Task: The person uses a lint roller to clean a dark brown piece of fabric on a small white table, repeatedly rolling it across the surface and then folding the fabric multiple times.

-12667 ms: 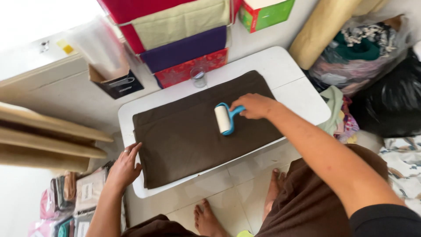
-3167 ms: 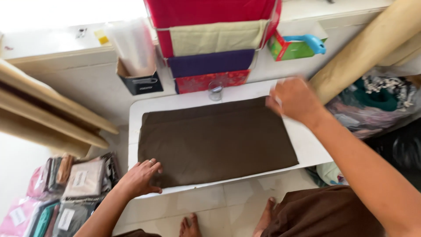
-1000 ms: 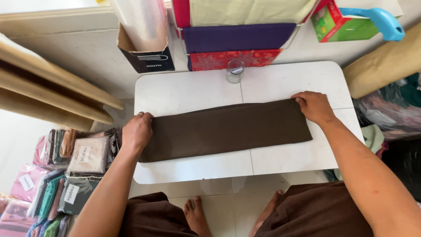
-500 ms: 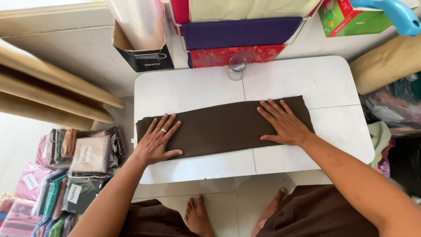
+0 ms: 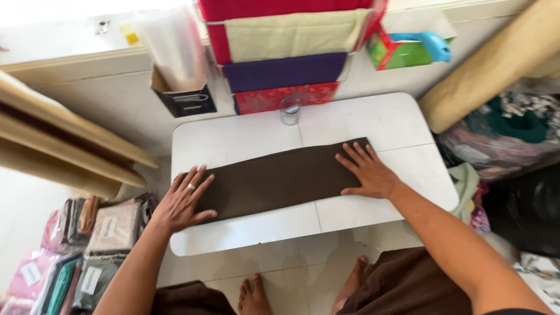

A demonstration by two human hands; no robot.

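Observation:
A dark brown cloth [image 5: 274,178], folded into a long narrow strip, lies across a low white table [image 5: 373,119]. My left hand [image 5: 181,201] rests flat on the strip's left end, fingers spread, a ring on one finger. My right hand [image 5: 367,170] presses flat on the strip's right end, fingers apart. Neither hand grips anything.
A small clear glass [image 5: 290,111] stands at the table's far edge. Behind it hang stacked fabric boxes [image 5: 286,70], a black holder with a plastic roll [image 5: 184,99] and a green box with a blue handle [image 5: 408,49]. Packaged cloths [image 5: 87,239] lie left, bags [image 5: 513,140] right.
The cloth went from a wide sheet to a narrow folded strip. Since half a second ago both hands have slid outward along the strip and the view has shifted.

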